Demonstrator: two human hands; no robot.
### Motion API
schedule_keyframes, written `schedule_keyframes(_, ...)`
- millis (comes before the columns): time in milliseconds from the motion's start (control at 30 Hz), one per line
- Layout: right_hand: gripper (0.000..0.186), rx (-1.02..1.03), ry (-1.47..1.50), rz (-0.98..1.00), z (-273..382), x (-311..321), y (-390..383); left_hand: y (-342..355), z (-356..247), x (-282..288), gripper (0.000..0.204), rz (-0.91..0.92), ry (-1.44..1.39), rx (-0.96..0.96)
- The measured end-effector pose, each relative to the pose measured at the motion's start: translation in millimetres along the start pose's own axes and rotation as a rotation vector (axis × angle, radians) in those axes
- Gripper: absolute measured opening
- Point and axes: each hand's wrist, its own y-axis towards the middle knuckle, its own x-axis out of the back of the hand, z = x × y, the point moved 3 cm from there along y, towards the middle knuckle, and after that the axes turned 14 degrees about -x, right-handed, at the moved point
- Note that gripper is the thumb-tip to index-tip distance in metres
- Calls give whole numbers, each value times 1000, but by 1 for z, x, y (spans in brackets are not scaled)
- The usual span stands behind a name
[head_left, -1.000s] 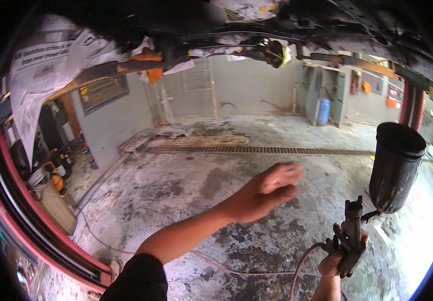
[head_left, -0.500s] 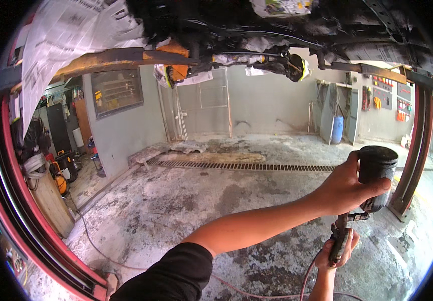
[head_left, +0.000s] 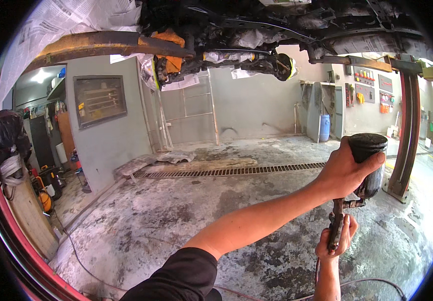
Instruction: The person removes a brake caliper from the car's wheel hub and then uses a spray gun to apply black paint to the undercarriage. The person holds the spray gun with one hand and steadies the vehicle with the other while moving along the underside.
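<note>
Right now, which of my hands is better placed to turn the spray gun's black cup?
Probably your left hand: it grips the black cup near its top, while your right hand holds the spray gun's handle below.

l arm [head_left: 264, 215]: short blk sleeve [head_left: 179, 273]; fingers [head_left: 346, 228] bare

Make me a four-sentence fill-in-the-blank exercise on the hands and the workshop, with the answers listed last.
The spray gun's handle is in the person's ____ hand.
The cup gripped by the left hand is coloured ____.
The barrel in the background is coloured ____.
The long drain grate is set into the ____.

Missing words: right; black; blue; floor.
</note>
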Motion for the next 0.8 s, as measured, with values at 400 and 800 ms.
schedule_keyframes(400, 59, 103, -62, -33, 56, -41, 14, 4, -7, 66, 68, 38, -18, 2)
schedule_keyframes(800, 60, -124, 143, 75, 144, -156, 82, 34, -67, 311, 128, 135, 718, 55)
